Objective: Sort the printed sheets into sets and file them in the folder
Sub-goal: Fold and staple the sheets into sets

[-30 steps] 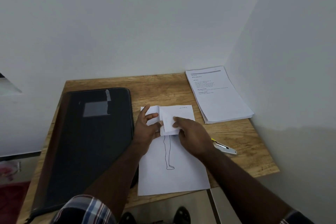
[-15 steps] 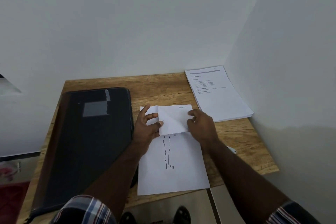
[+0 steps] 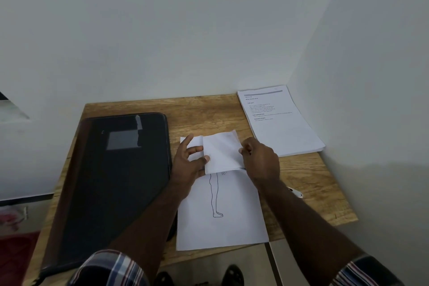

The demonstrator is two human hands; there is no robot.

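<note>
A white sheet (image 3: 222, 227) with a line drawing of a leg lies on the wooden desk in front of me. Its top part is folded down into a flap (image 3: 221, 153). My left hand (image 3: 189, 165) rests flat on the sheet's left side, thumb on the flap's left edge. My right hand (image 3: 261, 160) pinches the flap's right edge. A black folder (image 3: 111, 181) lies closed on the left of the desk. A stack of printed sheets (image 3: 278, 123) sits at the back right corner.
A small stapler-like tool (image 3: 296, 193) peeks out beside my right forearm. The wooden desk (image 3: 313, 181) stands in a corner with white walls behind and to the right. The drawn sheet overhangs the desk's front edge. My shoes show below.
My right hand has slid from the middle of the folded flap to its right edge. The flap now lies wider and flatter. My left hand has stayed put.
</note>
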